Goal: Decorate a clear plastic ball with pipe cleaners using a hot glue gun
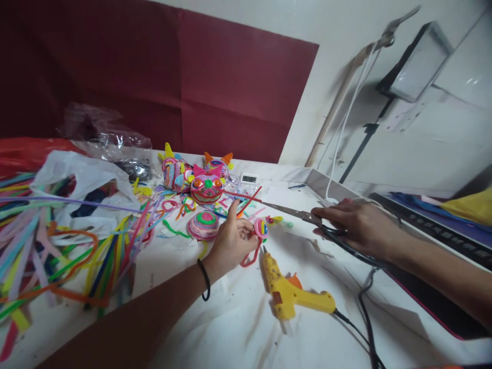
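Note:
My left hand (232, 240) is closed around a small coiled pipe-cleaner disc (261, 228), pink at the rim with yellow and blue in the middle. A red pipe cleaner (251, 260) hangs in a loop below it. My right hand (355, 228) grips dark-handled scissors (290, 211) whose blades point left. Their tip is beside a thin red pipe cleaner (243, 195); whether they touch, I cannot tell. A yellow glue gun (286, 292) lies below my hands. Left of my left hand sits a pink coiled dome (203, 225) with a green centre.
Behind stand several colourful pipe-cleaner figures (207, 187) and a small digital display (249, 179). Loose pipe cleaners (92, 256) and a white plastic bag (82, 177) crowd the left. The glue gun's black cord (365, 307) runs lower right, near a black keyboard (434, 228).

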Action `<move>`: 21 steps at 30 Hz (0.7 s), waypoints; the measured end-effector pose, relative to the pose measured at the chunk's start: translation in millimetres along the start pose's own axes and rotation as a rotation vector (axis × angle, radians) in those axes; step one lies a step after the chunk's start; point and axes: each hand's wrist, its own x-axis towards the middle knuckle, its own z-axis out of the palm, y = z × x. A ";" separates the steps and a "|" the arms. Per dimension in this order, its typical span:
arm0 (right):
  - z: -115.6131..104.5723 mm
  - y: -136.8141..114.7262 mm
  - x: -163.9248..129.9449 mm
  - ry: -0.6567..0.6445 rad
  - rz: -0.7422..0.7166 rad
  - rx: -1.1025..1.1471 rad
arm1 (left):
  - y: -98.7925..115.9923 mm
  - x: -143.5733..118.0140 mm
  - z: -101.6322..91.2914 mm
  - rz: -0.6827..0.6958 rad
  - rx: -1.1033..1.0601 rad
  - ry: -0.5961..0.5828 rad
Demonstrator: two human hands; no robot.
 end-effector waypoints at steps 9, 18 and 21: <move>51.0 0.3 7.6 -0.239 0.627 0.251 | 17.3 4.0 -5.2 -0.222 -0.237 0.101; 81.6 -8.9 21.5 -0.316 0.752 0.286 | 26.3 7.6 -12.1 -0.315 -0.497 0.224; 77.3 -11.3 20.5 -0.318 0.746 0.319 | 27.1 8.5 -13.6 -0.321 -0.555 0.208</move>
